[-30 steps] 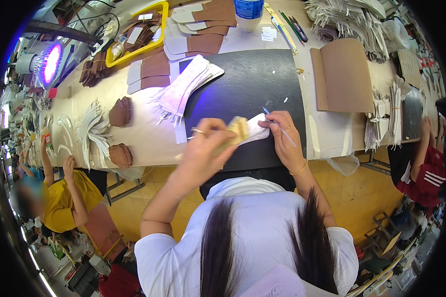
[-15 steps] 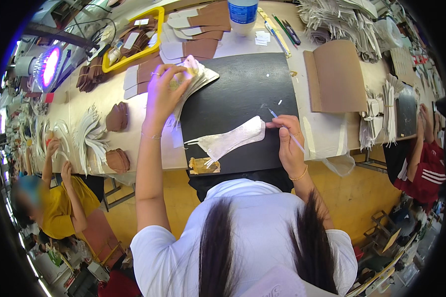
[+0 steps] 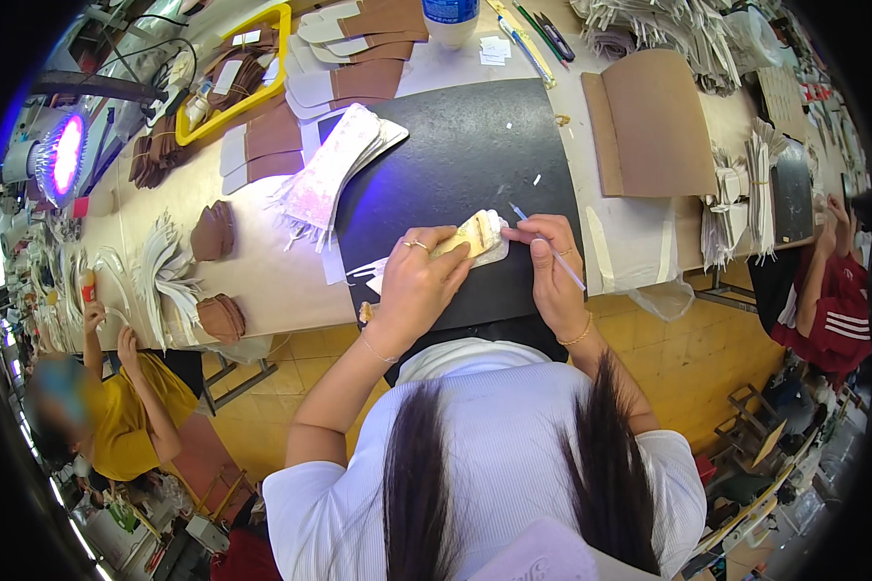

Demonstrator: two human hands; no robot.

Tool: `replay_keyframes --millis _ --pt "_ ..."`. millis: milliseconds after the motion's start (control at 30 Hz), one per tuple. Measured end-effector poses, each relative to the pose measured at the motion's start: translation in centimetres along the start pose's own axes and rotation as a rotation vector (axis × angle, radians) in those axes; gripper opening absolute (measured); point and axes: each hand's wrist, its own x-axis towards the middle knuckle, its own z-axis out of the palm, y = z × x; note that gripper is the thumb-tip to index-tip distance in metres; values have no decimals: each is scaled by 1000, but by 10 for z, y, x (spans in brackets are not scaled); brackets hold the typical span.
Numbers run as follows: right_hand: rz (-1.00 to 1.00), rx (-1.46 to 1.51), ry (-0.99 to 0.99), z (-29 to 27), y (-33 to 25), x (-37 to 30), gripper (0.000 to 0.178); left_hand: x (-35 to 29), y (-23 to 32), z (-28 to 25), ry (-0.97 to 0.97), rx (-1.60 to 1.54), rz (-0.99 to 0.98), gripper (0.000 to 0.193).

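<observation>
On a black board [image 3: 436, 155], a white flat piece [image 3: 499, 254] with narrow strips at its left end lies mostly under my left hand [image 3: 419, 286]. The fingers of that hand are closed on a yellowish pad [image 3: 477, 232], which rests over the piece's right end. My right hand [image 3: 552, 257] pinches a thin, pale-blue, pen-like stick [image 3: 562, 259], its forefinger close to the same end. A fanned stack of similar white pieces [image 3: 344, 160] sits at the board's upper left, touched by neither hand.
Brown-and-white pieces [image 3: 354, 82] and a yellow basket [image 3: 286, 44] occupy the far left. A lit lamp [image 3: 66, 155] shines from the left. A bottle [image 3: 451, 21] and pens [image 3: 547, 34] stand or lie behind the board; a brown folder [image 3: 654, 126] is at right. Co-workers sit on both sides.
My left hand has come from the white stack down to the single piece, bringing the yellowish pad onto its right end. My right hand still holds the stick, slightly shifted left.
</observation>
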Motion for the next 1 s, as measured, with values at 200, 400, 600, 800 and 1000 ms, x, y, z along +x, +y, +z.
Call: replay_keyframes --millis 200,400,600,800,1000 --pt "10 -4 -1 -1 5 -3 35 5 2 6 21 38 41 19" --pt "23 14 3 1 3 -3 35 7 2 7 20 62 60 18" --pt "21 3 -8 0 4 -3 34 7 3 6 4 77 64 19" --pt "-83 -223 22 -1 -3 1 24 5 4 9 18 87 57 19" --pt "-263 -440 11 8 -7 7 12 2 4 12 13 118 64 20"
